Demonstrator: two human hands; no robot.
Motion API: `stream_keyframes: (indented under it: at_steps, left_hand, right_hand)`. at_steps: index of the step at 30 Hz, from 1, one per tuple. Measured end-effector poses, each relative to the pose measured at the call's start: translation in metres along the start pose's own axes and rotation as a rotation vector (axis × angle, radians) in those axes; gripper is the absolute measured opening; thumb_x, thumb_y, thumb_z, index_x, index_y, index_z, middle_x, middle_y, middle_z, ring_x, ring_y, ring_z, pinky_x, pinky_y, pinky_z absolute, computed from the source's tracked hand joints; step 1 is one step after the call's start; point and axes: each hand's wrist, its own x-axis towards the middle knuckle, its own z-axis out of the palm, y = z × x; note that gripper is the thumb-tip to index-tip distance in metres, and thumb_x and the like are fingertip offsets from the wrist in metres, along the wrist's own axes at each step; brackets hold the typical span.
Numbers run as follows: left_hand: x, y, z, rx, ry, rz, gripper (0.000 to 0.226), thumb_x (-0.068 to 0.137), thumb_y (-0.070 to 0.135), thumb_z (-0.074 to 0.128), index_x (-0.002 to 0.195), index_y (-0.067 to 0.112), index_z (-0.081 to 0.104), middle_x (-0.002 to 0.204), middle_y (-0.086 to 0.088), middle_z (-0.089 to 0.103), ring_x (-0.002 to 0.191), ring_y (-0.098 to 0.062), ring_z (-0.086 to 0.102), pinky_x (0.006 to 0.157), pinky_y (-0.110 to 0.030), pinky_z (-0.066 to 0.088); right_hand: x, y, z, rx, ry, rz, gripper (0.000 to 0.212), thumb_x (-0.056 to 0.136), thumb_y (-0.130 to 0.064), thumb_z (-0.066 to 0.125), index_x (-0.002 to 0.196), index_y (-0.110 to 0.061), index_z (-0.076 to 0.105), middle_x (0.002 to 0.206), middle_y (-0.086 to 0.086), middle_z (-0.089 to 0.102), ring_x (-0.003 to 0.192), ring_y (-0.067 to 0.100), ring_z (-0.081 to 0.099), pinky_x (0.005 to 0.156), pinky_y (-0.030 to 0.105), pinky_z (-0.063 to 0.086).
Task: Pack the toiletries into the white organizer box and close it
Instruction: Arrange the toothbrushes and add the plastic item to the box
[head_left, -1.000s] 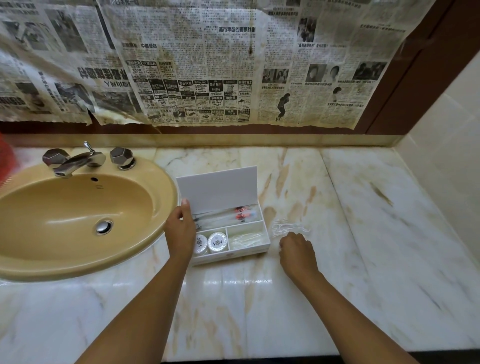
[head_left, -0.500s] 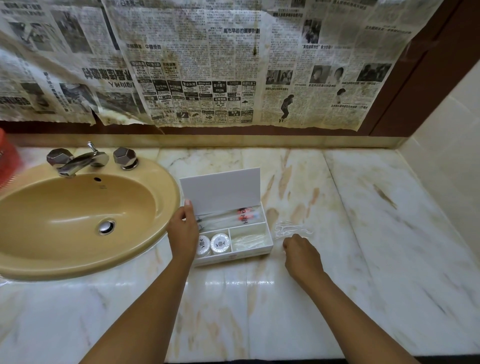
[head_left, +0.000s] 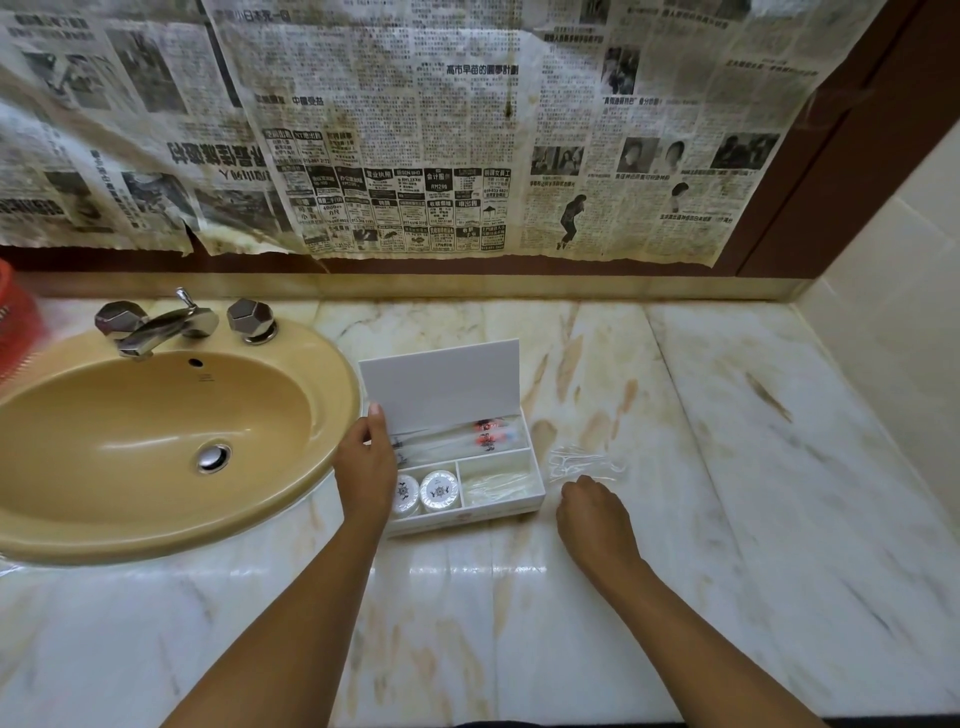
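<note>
The white organizer box (head_left: 511, 505) stands open on the marble counter, its lid (head_left: 441, 384) upright at the back. Wrapped toothbrushes (head_left: 467, 436) lie in the long rear compartment. Two round white containers (head_left: 439, 491) fill the front left compartment, and clear packets (head_left: 498, 483) the front right. My left hand (head_left: 366, 467) grips the box's left end, thumb against the lid's edge. A clear plastic packet (head_left: 587, 461) lies on the counter right of the box. My right hand (head_left: 592, 512) sits at its near edge with fingers curled under; whether they hold it is hidden.
A yellow sink (head_left: 156, 436) with a chrome tap (head_left: 166, 325) lies just left of the box. Something red (head_left: 15, 317) sits at the far left edge. Newspaper covers the wall behind. A tiled wall closes the right side. The counter's front edge runs along the bottom.
</note>
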Motion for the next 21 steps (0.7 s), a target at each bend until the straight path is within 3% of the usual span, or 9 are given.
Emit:
stream_keyframes:
  at_steps: [2,6,8,14,18,21]
  left_hand:
    - [0.000,0.000,0.000,0.003,0.002,-0.003,0.049,0.104,0.044,0.039,0.072,0.010,0.055,0.064,0.000,0.051,0.059,-0.011,0.044,0.055,-0.028,0.036]
    - [0.001,-0.001,0.001,0.003,0.006,-0.011,0.052,0.103,0.046,0.039,0.077,0.005,0.058,0.068,-0.003,0.054,0.061,-0.012,0.046,0.057,-0.029,0.038]
    - [0.001,-0.001,0.000,-0.001,0.008,-0.011,0.051,0.103,0.046,0.039,0.075,0.007,0.057,0.067,-0.003,0.053,0.061,-0.013,0.045,0.058,-0.029,0.038]
    - [-0.002,0.005,0.000,0.001,0.008,-0.010,0.045,0.104,0.043,0.039,0.065,0.022,0.049,0.061,0.006,0.048,0.057,-0.009,0.043,0.054,-0.027,0.035]
    - [-0.001,0.005,0.000,0.014,0.009,-0.008,0.046,0.104,0.044,0.039,0.067,0.019,0.051,0.061,0.005,0.049,0.056,-0.009,0.043,0.053,-0.026,0.035]
    - [-0.001,0.004,0.001,0.009,0.009,0.000,0.048,0.104,0.044,0.039,0.073,0.012,0.055,0.063,0.002,0.051,0.057,-0.010,0.044,0.054,-0.026,0.036]
  right_hand:
    - [0.002,-0.001,-0.004,0.051,0.055,0.022,0.020,0.091,-0.005,0.044,0.086,-0.005,0.063,0.094,0.010,0.064,0.088,0.029,0.061,0.071,0.031,0.041]
    - [0.007,-0.008,-0.009,0.052,0.213,-0.038,0.009,0.072,-0.004,0.065,0.064,-0.009,0.065,0.066,0.005,0.063,0.061,0.029,0.062,0.058,0.034,0.045]
    - [0.007,-0.015,-0.014,0.079,0.294,-0.069,0.008,0.072,-0.006,0.073,0.070,-0.011,0.068,0.070,0.003,0.063,0.063,0.026,0.060,0.058,0.034,0.044]
    - [0.010,-0.041,-0.032,0.242,0.487,-0.198,0.009,0.079,-0.005,0.069,0.082,-0.013,0.068,0.081,0.001,0.060,0.072,0.023,0.057,0.062,0.036,0.048]
    - [0.013,-0.058,-0.028,0.240,0.418,-0.356,0.010,0.074,-0.005,0.071,0.077,-0.014,0.070,0.073,0.000,0.060,0.066,0.021,0.059,0.054,0.029,0.048]
    - [0.018,-0.067,-0.023,0.135,0.221,-0.353,0.011,0.083,-0.010,0.060,0.076,-0.011,0.069,0.078,0.002,0.063,0.076,0.021,0.061,0.056,0.026,0.041]
